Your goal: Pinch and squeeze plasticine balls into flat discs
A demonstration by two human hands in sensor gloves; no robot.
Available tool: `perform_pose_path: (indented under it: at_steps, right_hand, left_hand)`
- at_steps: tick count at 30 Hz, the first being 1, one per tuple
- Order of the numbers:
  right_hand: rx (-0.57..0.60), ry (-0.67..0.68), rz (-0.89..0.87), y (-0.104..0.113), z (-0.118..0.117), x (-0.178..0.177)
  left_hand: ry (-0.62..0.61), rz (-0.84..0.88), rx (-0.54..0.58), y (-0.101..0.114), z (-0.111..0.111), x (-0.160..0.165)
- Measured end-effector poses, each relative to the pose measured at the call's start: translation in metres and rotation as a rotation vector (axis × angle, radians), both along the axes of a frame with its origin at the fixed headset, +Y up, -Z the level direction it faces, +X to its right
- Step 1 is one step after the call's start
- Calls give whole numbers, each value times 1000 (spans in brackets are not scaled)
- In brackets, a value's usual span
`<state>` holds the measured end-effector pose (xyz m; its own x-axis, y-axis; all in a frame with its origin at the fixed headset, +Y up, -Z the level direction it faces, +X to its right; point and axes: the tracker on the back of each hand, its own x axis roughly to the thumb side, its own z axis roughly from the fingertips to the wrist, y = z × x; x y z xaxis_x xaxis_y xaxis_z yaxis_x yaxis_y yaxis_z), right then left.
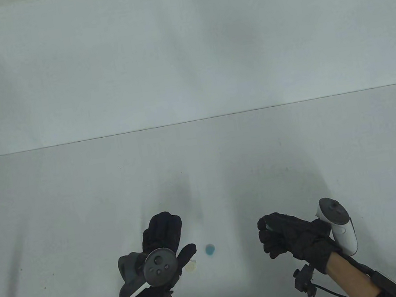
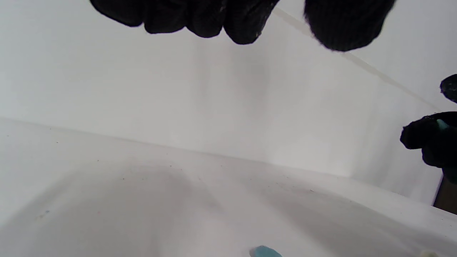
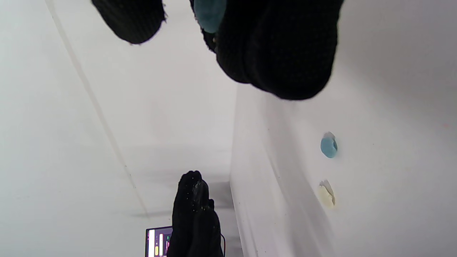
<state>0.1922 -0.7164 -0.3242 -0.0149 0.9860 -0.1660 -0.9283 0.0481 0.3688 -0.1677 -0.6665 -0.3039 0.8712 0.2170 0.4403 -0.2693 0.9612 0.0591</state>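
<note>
Plasticine, a small teal-blue piece (image 3: 210, 14), sits pinched in the curled fingertips of the black-gloved right hand (image 1: 289, 235), raised clear of the white table (image 1: 78, 196). Only a sliver of it shows in the table view; the right wrist view shows a rounded blue lump between fingers and thumb, still thick rather than flat as far as I can tell, though most of it is hidden by the glove.

Two more pieces lie on the table between the hands: a small blue plasticine disc (image 1: 209, 249), round and low, and a pale cream flattened piece (image 1: 192, 266) just beside the left thumb, partly covered by it from above. The blue disc is near the cream piece but apart from it, and closer to the left hand than to the right.

The black-gloved left hand (image 1: 163, 241) hovers with fingers straight and together, thumb spread, holding nothing.

The squeeze in hand likely turns on the right thumb pressing toward the fingers across the lump; once flat, its free resting spot lies leftward of the right hand, beside the blue disc.
</note>
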Motion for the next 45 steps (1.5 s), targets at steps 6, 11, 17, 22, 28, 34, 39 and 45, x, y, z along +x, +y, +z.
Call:
perform_pose_path:
  at_steps: [6,11,17,22,28,34,39,45]
  right_hand:
    - [47,-49,29,6,0,3]
    - [114,-87,122,13,2,2]
    - [57,12,32,6,2,1]
    - [30,39,-14,5,1,-2]
    - [27,49,-49,7,1,-4]
    - [51,-4,-32,11,2,-4]
    - [71,-36,2,9,2,-1]
    - [62,31,-18,7,1,-3]
  left_hand:
    - [-3,-4,-13,-1,-1,1]
    - [-6,-3,-13,-2,-1,1]
    - [-4,-6,-19,-2,-2,1]
    - [-6,-13,-23,-3,-2,1]
    - [-8,-14,-31,-4,-2,2]
    - [-10,-16,-34,-4,-2,2]
    - [-9,-16,-30,-4,-2,2]
    - [-10,-17,-36,-4,-2,2]
